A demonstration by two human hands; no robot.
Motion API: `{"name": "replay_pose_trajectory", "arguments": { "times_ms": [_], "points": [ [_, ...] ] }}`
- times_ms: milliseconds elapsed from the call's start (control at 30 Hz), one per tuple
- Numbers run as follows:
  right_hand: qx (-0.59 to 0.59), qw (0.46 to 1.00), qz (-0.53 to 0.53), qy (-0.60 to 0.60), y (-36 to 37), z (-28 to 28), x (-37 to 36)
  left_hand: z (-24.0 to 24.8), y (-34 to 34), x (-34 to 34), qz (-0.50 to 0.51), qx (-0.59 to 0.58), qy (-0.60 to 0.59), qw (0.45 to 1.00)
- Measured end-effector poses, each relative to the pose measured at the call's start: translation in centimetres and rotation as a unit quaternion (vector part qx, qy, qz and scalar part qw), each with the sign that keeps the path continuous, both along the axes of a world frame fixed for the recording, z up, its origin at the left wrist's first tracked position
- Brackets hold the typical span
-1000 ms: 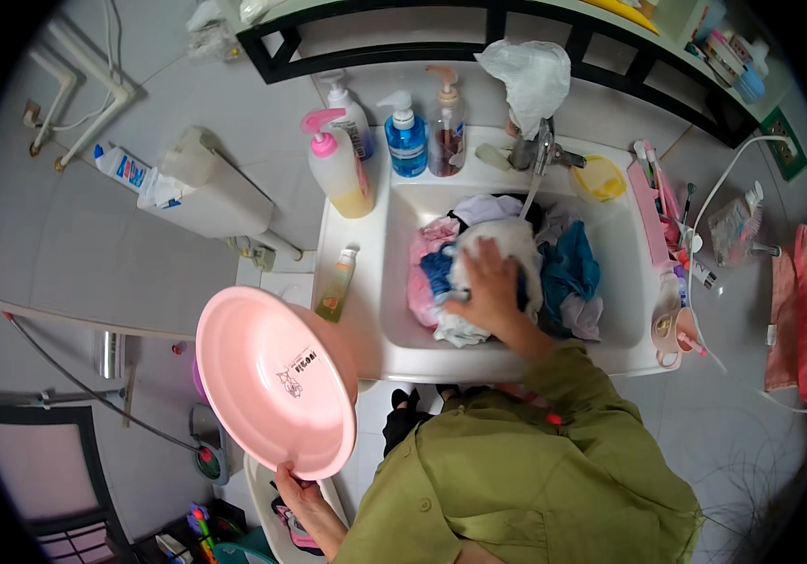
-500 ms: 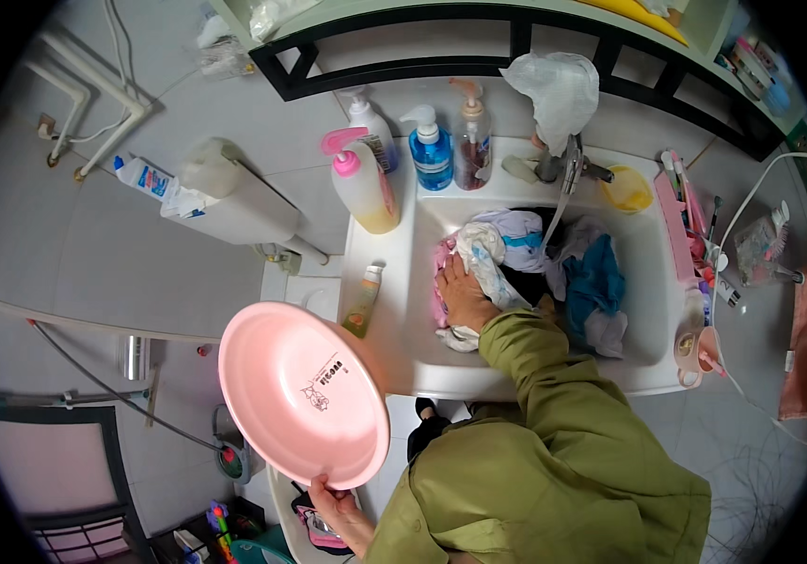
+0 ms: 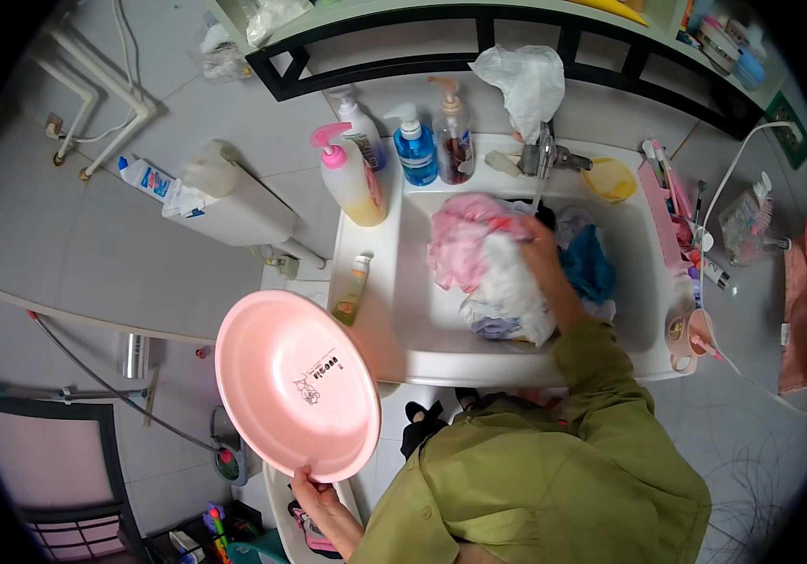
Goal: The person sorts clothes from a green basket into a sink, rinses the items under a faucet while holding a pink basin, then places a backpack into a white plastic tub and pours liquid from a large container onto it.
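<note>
My left hand (image 3: 319,500) grips the lower rim of a pink plastic basin (image 3: 267,423), tilted with its inside showing, left of the sink. In the white sink (image 3: 422,324), my right hand (image 3: 543,252) is at the right edge of the heaped wet laundry. Its fingers are blurred beside a pink garment (image 3: 465,246), so their grip is unclear. A white garment (image 3: 509,277) is bunched below the pink one, and a teal cloth (image 3: 589,268) lies to the right. Above the hand, the faucet (image 3: 542,155) runs a thin stream of water.
Pump bottles, including a pink-topped one (image 3: 356,193) and a blue one (image 3: 415,155), line the sink's back left. A tube (image 3: 352,291) lies on the left ledge. A yellow soap dish (image 3: 609,179), a pink toothbrush holder (image 3: 665,221) and a cup (image 3: 681,338) edge the right side.
My right hand has moved right and up from the left side of the laundry. The pink garment now covers more of the heap's top. The basin stays in my left hand.
</note>
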State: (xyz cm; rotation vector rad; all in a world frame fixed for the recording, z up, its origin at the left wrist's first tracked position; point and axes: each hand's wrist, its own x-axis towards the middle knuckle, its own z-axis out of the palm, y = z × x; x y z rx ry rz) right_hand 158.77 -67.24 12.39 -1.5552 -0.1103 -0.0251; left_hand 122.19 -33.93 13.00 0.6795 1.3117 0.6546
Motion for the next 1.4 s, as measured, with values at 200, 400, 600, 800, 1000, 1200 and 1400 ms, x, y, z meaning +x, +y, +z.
{"name": "replay_pose_trajectory", "arguments": {
  "times_ms": [200,400,600,800,1000,1200,1400],
  "points": [
    [-0.063,0.995,-0.073,0.020,-12.6,-4.6,-0.2,0.0,0.6,0.4,-0.008,-0.007,0.001,1.000],
    [-0.349,0.904,-0.217,-0.120,-12.0,-1.9,-1.5,-0.8,1.9,-0.4,-0.031,-0.004,0.002,0.999],
    [-0.510,0.775,-0.056,-0.369,-1.7,3.5,-2.0,-1.2,1.7,1.3,-0.032,-0.024,0.007,0.999],
    [-0.548,0.822,-0.018,-0.156,-3.8,-2.5,3.3,-1.2,1.6,2.0,-0.006,-0.028,0.003,1.000],
    [-0.606,0.785,-0.115,-0.061,-7.3,-7.3,7.1,-0.9,1.1,3.0,-0.029,-0.029,-0.013,0.999],
    [-0.632,0.771,-0.078,0.023,-4.9,-2.7,6.2,-1.4,2.0,2.2,-0.030,-0.031,0.019,0.999],
    [-0.559,0.784,-0.004,-0.271,1.1,2.1,3.6,-1.2,2.5,3.2,-0.022,0.061,-0.013,0.998]
  ]
}}
